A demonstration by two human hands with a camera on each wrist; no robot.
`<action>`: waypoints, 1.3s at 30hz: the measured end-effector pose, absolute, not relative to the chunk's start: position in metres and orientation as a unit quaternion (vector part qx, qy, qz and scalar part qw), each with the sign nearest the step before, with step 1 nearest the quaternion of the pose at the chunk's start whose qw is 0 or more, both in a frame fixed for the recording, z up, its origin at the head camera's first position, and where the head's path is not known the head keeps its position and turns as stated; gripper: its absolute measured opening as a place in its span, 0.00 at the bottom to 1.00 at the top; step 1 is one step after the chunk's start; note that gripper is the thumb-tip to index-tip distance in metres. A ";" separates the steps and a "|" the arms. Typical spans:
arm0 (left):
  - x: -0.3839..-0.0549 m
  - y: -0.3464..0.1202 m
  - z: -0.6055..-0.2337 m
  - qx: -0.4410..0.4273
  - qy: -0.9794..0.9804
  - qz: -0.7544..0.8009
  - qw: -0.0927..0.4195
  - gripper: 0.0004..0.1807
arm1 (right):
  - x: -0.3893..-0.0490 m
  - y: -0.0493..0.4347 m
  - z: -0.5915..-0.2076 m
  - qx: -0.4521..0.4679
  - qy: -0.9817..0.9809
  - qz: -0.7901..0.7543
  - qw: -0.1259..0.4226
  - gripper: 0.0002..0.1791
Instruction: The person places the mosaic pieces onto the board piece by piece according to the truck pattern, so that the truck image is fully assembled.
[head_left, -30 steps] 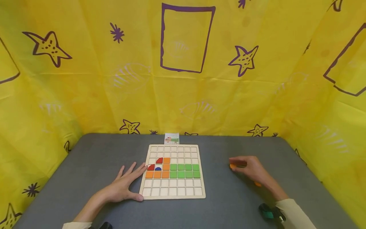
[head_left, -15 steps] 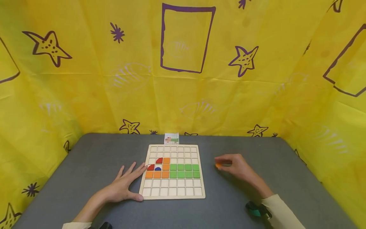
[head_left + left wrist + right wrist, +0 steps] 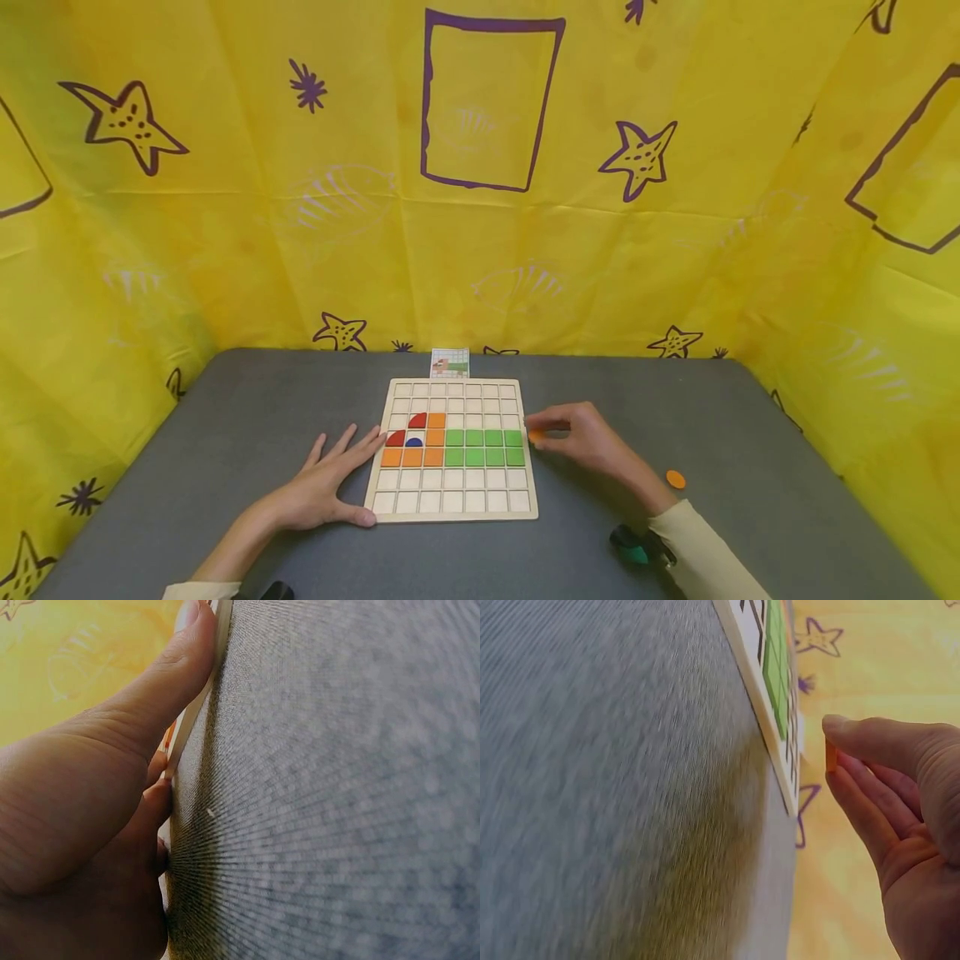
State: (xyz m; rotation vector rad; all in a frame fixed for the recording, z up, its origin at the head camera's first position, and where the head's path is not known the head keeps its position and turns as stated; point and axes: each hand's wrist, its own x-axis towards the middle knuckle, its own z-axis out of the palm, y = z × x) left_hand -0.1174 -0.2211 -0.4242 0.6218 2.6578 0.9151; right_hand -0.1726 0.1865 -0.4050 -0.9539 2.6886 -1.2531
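Observation:
A wooden grid board (image 3: pixel 457 517) lies on the table with coloured tiles in its cells. My left hand (image 3: pixel 318 493) rests spread at its left side, fingertips on the left edge and thumb at the near left corner. Between thumb and fingers, my right hand (image 3: pixel 588 437) pinches a small orange tile (image 3: pixel 830 756) just past the board's right edge; the fingers partly hide its shape. Set in the board are green square tiles (image 3: pixel 495 456), orange square tiles (image 3: pixel 413 457), two red rounded tiles (image 3: pixel 418 421) and a blue half-round tile (image 3: pixel 415 442).
An orange disc (image 3: pixel 676 479) lies on the grey table (image 3: pixel 600 533), beside the right forearm. Behind the board's far edge is a small printed card (image 3: pixel 450 363). Yellow patterned cloth (image 3: pixel 480 250) hangs around the table's back and sides.
My right hand has carried the orange tile leftward to the board's right edge, uncovering the orange disc on the table. The left hand has stayed put.

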 end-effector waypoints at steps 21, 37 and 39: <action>-0.120 -0.219 -0.425 0.203 0.916 0.313 0.145 0.60 | -0.169 0.120 -0.403 -0.342 0.839 -0.417 0.079 0.17; -0.120 -0.221 -0.425 0.217 0.913 0.318 0.138 0.59 | -0.163 0.064 -0.402 -0.425 0.824 -0.367 0.073 0.15; -0.120 -0.221 -0.425 0.218 0.912 0.318 0.139 0.58 | -0.163 0.058 -0.402 -0.435 0.823 -0.358 0.072 0.15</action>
